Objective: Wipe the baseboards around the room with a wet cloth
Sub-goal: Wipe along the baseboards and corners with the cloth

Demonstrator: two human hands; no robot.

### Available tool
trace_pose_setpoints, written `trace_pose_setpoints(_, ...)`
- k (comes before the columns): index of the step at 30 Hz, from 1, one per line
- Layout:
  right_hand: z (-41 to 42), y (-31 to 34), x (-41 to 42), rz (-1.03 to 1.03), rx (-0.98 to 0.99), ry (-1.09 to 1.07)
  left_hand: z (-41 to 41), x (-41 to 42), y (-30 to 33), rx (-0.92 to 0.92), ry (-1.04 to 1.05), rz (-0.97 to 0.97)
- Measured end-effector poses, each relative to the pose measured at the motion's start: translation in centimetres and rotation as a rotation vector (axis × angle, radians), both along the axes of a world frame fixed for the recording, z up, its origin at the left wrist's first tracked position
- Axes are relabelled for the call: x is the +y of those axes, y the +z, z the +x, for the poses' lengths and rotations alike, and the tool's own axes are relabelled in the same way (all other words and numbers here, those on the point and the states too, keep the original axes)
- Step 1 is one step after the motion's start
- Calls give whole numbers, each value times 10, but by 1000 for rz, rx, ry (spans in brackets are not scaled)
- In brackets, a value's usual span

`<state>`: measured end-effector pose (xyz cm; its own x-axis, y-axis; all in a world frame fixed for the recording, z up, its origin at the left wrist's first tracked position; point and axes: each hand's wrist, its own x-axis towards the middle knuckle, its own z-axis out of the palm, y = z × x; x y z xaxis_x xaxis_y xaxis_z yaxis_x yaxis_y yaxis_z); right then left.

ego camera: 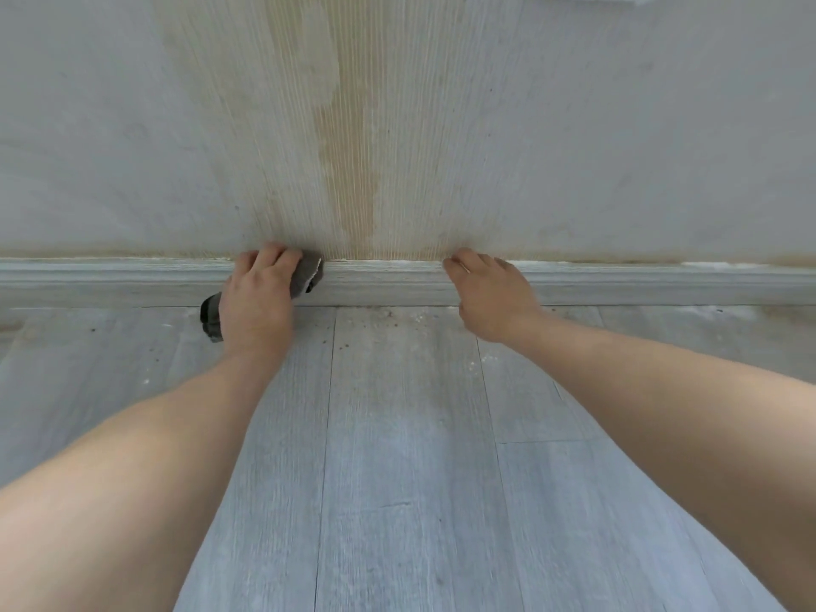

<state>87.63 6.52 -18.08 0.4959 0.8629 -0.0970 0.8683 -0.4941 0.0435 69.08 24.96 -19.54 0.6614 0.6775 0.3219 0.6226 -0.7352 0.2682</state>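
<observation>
Left hand (256,302) grip curled round crumpled dark grey cloth (304,276) against ridged grey baseboard (388,282); right hand (490,298) fingers loosely spread, touching baseboard top.

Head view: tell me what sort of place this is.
Probably a room indoors under renovation. A grey plank floor meets a moulded baseboard, and the wall above is patchy, bare plaster. The left hand presses a dark cloth to the baseboard; the right hand touches it.
</observation>
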Motion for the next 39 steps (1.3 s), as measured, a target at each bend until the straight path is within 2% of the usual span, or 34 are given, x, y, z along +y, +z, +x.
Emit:
trace_pose_setpoints(9,5,-17,-20,-58,-96,53,1,7,-21,8,-61,59)
trace_pose_setpoints(14,10,-17,-20,-34,-74,63,2,9,-30,9,-50,63)
trace_pose_setpoints(19,14,-33,-21,85,-29,39,8,10,-36,-19,-52,88)
trace_pose_setpoints(25,15,-50,-25,241,-67,67,17,1,-37,-46,-18,92)
trace_pose_setpoints(32,12,-60,-41,263,-78,53,26,-6,-35,-27,-81,113)
trace_pose_setpoints(34,10,-67,-61,247,-65,-5,24,-4,-34,-17,-98,129)
trace_pose_setpoints(39,9,-91,-105,143,57,-319,29,-11,-36,-56,-42,114)
